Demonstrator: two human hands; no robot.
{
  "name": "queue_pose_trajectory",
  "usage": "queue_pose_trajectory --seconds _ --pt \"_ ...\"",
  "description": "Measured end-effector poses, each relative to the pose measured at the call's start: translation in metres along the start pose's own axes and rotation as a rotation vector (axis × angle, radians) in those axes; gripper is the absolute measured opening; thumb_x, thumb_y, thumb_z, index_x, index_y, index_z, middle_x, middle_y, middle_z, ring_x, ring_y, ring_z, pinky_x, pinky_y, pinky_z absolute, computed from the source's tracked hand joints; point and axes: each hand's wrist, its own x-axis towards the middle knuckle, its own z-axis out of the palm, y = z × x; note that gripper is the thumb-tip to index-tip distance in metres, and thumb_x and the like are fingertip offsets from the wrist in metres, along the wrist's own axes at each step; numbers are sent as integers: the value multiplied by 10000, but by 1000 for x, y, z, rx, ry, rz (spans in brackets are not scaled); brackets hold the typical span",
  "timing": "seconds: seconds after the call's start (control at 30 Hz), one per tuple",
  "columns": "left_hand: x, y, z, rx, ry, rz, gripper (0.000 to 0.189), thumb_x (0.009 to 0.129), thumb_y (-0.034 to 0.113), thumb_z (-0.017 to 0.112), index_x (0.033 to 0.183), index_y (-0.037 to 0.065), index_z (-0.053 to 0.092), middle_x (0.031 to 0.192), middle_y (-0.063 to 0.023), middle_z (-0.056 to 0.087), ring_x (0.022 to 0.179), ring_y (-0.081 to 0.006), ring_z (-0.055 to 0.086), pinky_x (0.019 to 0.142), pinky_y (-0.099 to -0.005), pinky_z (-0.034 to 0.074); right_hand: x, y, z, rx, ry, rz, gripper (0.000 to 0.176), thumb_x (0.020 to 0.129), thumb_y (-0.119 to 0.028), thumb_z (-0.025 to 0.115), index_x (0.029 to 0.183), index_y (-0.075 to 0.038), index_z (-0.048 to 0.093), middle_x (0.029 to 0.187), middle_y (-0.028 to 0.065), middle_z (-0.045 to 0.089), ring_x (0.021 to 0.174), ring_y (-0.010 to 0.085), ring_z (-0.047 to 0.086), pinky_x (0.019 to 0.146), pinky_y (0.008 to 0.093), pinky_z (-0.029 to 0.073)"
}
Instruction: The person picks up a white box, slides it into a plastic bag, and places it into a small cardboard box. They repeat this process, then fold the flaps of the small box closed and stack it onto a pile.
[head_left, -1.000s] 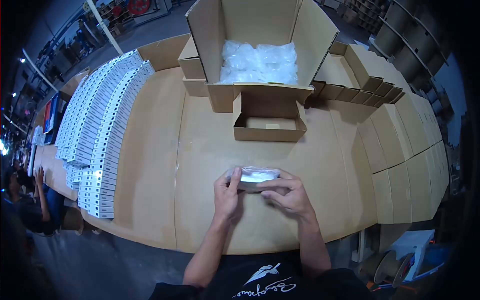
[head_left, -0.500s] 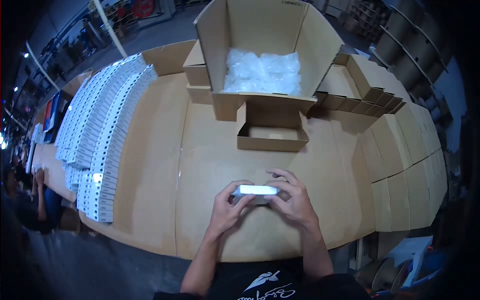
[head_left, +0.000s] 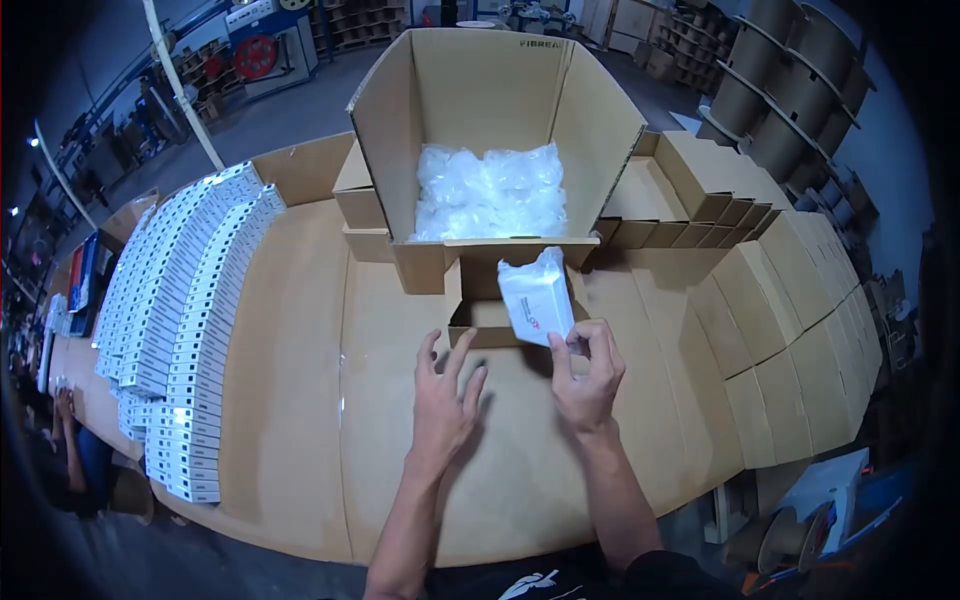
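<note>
My right hand (head_left: 588, 385) pinches the lower right corner of a white package (head_left: 537, 300) in clear plastic wrap, with small print on its face. The package is tilted up in front of a small open cardboard box (head_left: 482, 338), hiding part of it. My left hand (head_left: 444, 400) is raised to the left of the package with its fingers spread, holding nothing. Behind the small box stands a large open carton (head_left: 490, 85) with clear plastic bags (head_left: 490, 195) inside.
Rows of stacked white boxes (head_left: 195, 340) line the left side of the cardboard-covered table (head_left: 290, 400). Folded cardboard boxes (head_left: 780, 330) fill the right side. At the far left a co-worker's hands (head_left: 65, 405) show. Large spools (head_left: 800, 80) stand at the back right.
My left hand has let go of the package and opened. My right hand has lifted it forward, tilting its printed face into view. The camera view has shifted up.
</note>
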Motion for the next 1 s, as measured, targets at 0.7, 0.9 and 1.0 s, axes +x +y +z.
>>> queue_pose_trajectory --seconds 0.7,0.9,1.0 --pt "13 4 31 144 -9 -120 736 959 326 697 1583 121 364 1547 -308 337 1114 -457 560 902 -503 551 17 68 15 -329 -113 114 255 890 104 589 1125 51 504 1104 233 528 1100 463 561 880 532 463" --pt "13 4 30 135 -29 -150 747 953 320 703 1586 135 352 1548 -309 321 1130 -468 551 895 -523 556 19 82 22 -375 -84 167 197 883 43 662 1054 50 562 996 223 599 920 434 617 795 511 475" --pt "11 0 29 139 -33 -130 745 952 308 703 1587 141 351 1549 -309 319 1154 -473 546 898 -527 556 19 82 25 -403 -50 220 144 870 7 710 968 55 615 929 208 598 840 422 618 770 506 479"
